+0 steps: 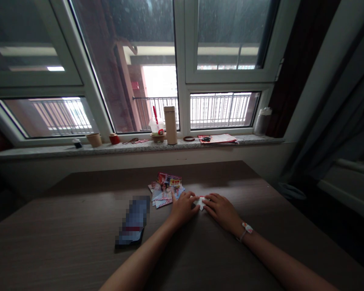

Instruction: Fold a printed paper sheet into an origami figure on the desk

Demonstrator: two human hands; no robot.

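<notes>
A small piece of folded paper [200, 203], white with a bit of red along its far edge, lies on the table between my two hands. My left hand [183, 208] has its thumb and fingertips on the paper's left side. From the right, the fingers of my right hand [223, 211] are bent onto its other side. Parts of the paper are hidden under the fingertips. Just beyond my left hand, several colourful printed paper sheets [164, 189] lie in a loose pile. A phone [132, 222], its screen blurred out, rests left of my left forearm.
Behind the brown table [79, 214] runs a stone windowsill [133, 147]. On it stand a beige thermos [170, 126], a plastic cup [156, 127] with a red straw, a paper cup [94, 140], scissors [204, 139], flat papers [221, 139] and a bottle [263, 121].
</notes>
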